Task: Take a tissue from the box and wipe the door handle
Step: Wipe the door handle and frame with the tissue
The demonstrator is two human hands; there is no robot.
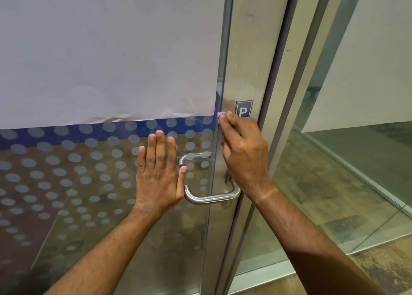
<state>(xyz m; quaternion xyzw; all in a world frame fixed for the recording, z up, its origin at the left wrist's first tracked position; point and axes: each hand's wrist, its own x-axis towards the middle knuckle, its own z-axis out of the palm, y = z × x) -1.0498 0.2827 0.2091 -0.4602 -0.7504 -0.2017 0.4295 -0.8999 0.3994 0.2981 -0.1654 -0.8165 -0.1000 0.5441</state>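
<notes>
A brushed steel lever door handle (211,197) juts from the metal stile of a glass door (245,49). My left hand (159,174) lies flat on the glass just left of the handle, fingers spread and pointing up. My right hand (242,148) is closed around a small wad of white tissue (219,116) and presses it against the stile above the handle, beside a blue "P" sticker (243,109). Only a bit of the tissue shows past my fingertips. The tissue box is out of view.
White paper (107,49) covers the upper glass, above a blue band and frosted dots (66,161). A second handle (194,156) shows through the glass. To the right are the metal door frame (296,94) and another glass panel (356,161).
</notes>
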